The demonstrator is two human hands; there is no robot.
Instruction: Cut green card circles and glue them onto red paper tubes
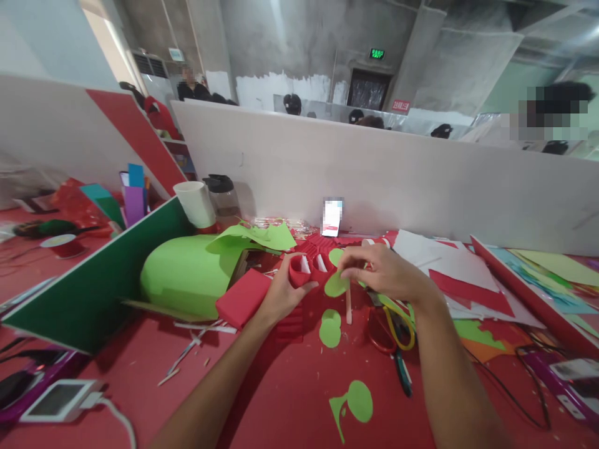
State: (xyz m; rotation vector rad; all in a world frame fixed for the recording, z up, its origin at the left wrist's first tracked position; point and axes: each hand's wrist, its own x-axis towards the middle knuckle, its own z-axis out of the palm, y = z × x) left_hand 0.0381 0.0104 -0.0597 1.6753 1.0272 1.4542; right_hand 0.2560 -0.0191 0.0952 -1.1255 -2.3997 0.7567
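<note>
My left hand (283, 299) is closed around a small red paper tube (296, 279) with a white piece inside it. A similar red tube (321, 275) stands just to its right. My right hand (384, 271) pinches the edge of a light-green paper circle (335, 285), right of the tubes. Another green circle (335, 256) lies behind it. Overlapping green circles (330, 330) rest on the table nearer to me. A wooden stick (349, 304) lies below my right fingertips, and scissors (400, 327) with yellow and red handles lie under my right forearm.
A rolled green sheet (182, 274) and a red block (243, 298) lie left. Behind them stand a white cup (195, 204) and a lidded jar (223, 194). A phone (332, 218) leans on the partition (397, 174). White and red sheets (449, 268) cover the right side.
</note>
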